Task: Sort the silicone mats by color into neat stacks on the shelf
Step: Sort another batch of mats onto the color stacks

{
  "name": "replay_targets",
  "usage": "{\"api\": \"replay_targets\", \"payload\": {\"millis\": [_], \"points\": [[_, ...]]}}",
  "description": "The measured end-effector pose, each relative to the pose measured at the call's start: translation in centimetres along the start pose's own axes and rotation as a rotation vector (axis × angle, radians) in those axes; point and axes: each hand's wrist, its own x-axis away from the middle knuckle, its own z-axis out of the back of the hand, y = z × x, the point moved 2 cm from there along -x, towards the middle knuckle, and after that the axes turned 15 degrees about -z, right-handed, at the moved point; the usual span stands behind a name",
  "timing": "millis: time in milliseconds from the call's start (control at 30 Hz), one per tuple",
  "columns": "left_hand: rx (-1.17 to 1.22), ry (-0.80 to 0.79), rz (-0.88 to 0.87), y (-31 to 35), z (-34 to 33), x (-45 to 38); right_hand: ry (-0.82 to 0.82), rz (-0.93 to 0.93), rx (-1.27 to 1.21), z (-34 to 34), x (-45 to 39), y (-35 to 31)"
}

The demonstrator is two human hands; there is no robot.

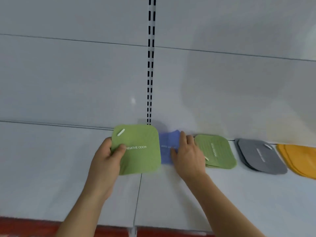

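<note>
My left hand (109, 158) grips the left edge of a green silicone mat (142, 156) printed "REMOVE ODOR", held above the white shelf (68, 159). Just to its right lies a blue mat (166, 149), partly covered by the green one. My right hand (186, 154) rests on the blue mat with the thumb and fingers around its right side. Further right sit a green stack (217, 151), a grey stack (261, 158) and an orange stack (301, 159) at the frame's edge.
A slotted upright rail (150, 65) runs up the white back panel behind the mats. A seam (138, 194) divides the shelf into two boards. The shelf's front edge shows a red strip (34, 224).
</note>
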Motion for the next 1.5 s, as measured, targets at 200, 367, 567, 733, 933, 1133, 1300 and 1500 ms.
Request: {"api": "replay_targets", "payload": {"millis": [200,367,567,733,933,1133,1300,1500], "points": [[-0.024,0.065,-0.018,1.7,-1.7,2.5,0.166,0.093,0.096,-0.1,0.1,0.2],[-0.049,0.061,-0.026,2.4,-2.6,3.4,0.139,0.224,0.007,1.8,2.3,1.9],[-0.046,-0.101,-0.013,2.3,-7.9,2.7,0.122,0.215,-0.048,4.9,8.8,9.0],[-0.033,-0.243,0.020,1.1,-15.9,2.3,0.092,0.166,-0.033,5.6,11.0,15.3],[-0.210,-0.320,-0.028,-0.4,-23.2,0.5,0.104,0.234,-0.165,6.1,10.7,18.3],[-0.626,-0.328,-0.127,-0.5,-26.7,0.7,0.098,0.330,-0.163,6.6,8.3,21.1],[-0.975,-0.368,-0.322,0.3,-28.6,2.7,0.090,0.353,-0.084,7.0,7.3,21.8],[-1.316,-0.364,-0.339,0.3,-29.0,3.3,0.065,0.386,-0.088,7.1,7.0,22.2]]}}
